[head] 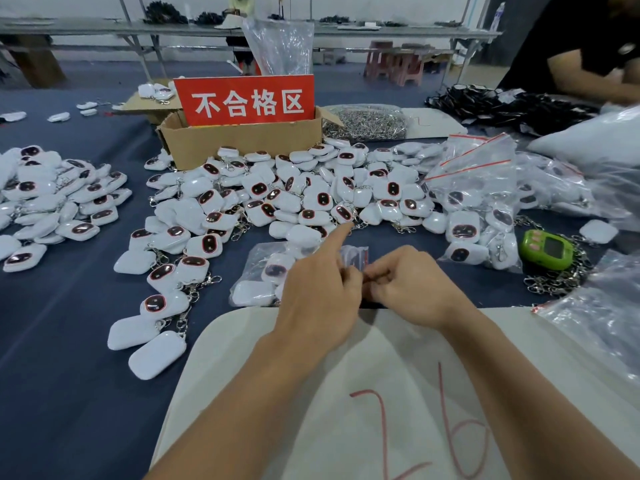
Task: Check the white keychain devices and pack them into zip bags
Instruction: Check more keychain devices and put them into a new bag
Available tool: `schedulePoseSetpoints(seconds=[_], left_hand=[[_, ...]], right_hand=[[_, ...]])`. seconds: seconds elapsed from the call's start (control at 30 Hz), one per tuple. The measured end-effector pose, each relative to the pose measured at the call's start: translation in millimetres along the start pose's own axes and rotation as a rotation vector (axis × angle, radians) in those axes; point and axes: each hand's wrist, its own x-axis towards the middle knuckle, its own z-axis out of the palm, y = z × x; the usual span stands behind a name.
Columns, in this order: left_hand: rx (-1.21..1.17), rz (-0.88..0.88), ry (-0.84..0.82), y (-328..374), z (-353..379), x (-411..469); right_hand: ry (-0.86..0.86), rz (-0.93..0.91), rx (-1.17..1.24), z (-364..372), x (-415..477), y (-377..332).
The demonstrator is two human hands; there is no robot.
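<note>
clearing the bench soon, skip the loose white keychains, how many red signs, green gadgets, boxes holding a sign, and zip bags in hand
red sign: 1
green gadget: 1
cardboard box holding the sign: 1
zip bag pinched by left hand and right hand: 1
total: 4

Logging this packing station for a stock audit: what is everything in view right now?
white keychain devices: many, white, loose piles centre and left
zip bag: one, clear, under the hands
filled zip bags: several, clear, right
cardboard box: one, brown, behind central pile
sign: one, red, in the box
green device: one, green, right
metal clasps: many, silver, right of the box
white sheet: one, white, nearest edge
left hand: one, pinching the zip bag
right hand: one, pinching the zip bag
</note>
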Motion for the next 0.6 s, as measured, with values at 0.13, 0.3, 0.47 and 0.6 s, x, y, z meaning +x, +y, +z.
schedulePoseSetpoints(seconds=[0.13,0.3,0.47,0.6], left_hand=[[-0.098,0.096,-0.022,1,1,-3],[-0.003,-0.002,-0.033,-3,2,-1],[0.277,0.074,-0.225,-4,6,-4],[0.297,0.117,-0.247,-5,9,-2]], right_hand=[[-0.199,-0.105,-0.187,6,3,-8],[0.324,0.076,0.398,-1,16,14],[0.448,0.013,0.024,4,47,30],[0.235,0.033,-0.292,13,67,29]])
